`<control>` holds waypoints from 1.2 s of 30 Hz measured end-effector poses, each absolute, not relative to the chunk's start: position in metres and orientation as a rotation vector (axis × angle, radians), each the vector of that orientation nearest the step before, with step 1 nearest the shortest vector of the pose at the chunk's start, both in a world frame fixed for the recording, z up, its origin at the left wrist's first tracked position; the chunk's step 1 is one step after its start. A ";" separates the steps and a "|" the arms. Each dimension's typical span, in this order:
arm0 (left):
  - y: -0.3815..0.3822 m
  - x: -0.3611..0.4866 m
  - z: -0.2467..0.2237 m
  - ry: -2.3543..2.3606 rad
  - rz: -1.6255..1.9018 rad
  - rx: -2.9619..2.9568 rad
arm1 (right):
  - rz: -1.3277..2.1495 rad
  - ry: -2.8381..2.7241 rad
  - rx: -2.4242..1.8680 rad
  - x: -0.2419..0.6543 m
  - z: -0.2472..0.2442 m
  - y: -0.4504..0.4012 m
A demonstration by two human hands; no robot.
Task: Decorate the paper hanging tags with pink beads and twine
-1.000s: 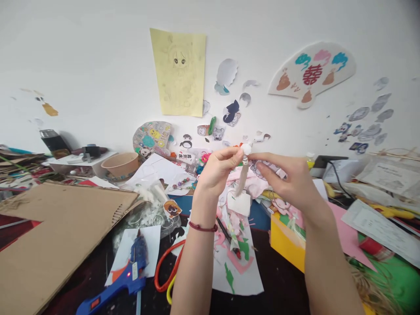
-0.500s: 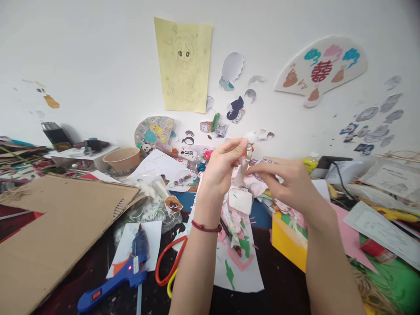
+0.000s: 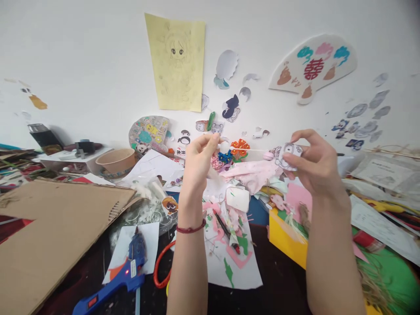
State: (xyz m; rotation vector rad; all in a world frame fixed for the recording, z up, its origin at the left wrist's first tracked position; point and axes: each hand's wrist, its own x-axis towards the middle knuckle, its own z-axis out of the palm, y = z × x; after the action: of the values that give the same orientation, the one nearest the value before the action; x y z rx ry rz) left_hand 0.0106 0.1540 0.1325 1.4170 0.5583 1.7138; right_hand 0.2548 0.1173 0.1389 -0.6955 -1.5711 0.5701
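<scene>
My left hand (image 3: 199, 159) is raised over the cluttered middle of the table, thumb and fingertips pinched together. A small whitish bit shows at its fingertips; I cannot make out what it is. Further right, my right hand (image 3: 315, 164) grips a paper cutout (image 3: 288, 156) with a black-line cartoon drawing, held between thumb and fingers. A thin white strand or stick (image 3: 251, 150) runs level between the two hands, its left end near the left fingertips. Behind it are an orange flower-like craft piece (image 3: 240, 149) and a crumpled pale pink cloth or sheet (image 3: 251, 174).
A blue glue gun (image 3: 131, 273) with a lit red light lies at front left, beside red-handled scissors (image 3: 160, 267). Cardboard (image 3: 62, 236) covers the left side. Paper scraps and a pen (image 3: 226, 229) lie on a white sheet (image 3: 239, 278). A yellow box-like piece (image 3: 287, 240) stands right.
My hands have moved apart, left hand leftward and right hand up and rightward. The cutout now shows in the right hand, and the white strand or stick has come into view between them.
</scene>
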 end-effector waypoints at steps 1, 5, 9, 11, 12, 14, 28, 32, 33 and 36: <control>0.157 0.010 0.130 0.606 1.701 1.462 | 0.635 -1.550 -0.682 0.257 0.141 0.116; 0.172 0.009 0.115 0.781 1.414 1.795 | 0.742 -1.479 -0.660 0.257 0.147 0.113; 0.181 0.010 0.106 0.818 1.104 2.115 | 0.677 -1.489 -0.677 0.252 0.149 0.112; 0.179 0.012 0.107 0.855 1.106 2.158 | 0.643 -1.506 -0.706 0.250 0.149 0.109; 0.177 0.013 0.109 0.863 1.124 2.175 | 0.618 -1.524 -0.727 0.249 0.149 0.108; 0.169 0.018 0.115 0.800 1.155 2.202 | 0.548 -1.585 -0.769 0.246 0.150 0.104; 0.136 0.033 0.138 0.244 0.851 2.185 | -0.003 -1.491 -0.737 0.219 0.156 0.079; 0.133 0.034 0.139 0.204 0.897 2.145 | -0.049 -1.437 -0.696 0.212 0.158 0.074; 0.134 0.035 0.139 0.187 0.897 2.111 | -0.042 -1.423 -0.676 0.211 0.158 0.074; 0.136 0.039 0.135 0.142 0.865 1.970 | 0.059 -1.399 -0.623 0.210 0.156 0.079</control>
State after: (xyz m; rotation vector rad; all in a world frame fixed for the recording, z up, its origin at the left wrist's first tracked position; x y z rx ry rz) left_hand 0.0387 0.1360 0.1353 1.9702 0.1416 0.8646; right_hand 0.2103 0.0793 0.1558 -0.6226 -1.3988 0.0589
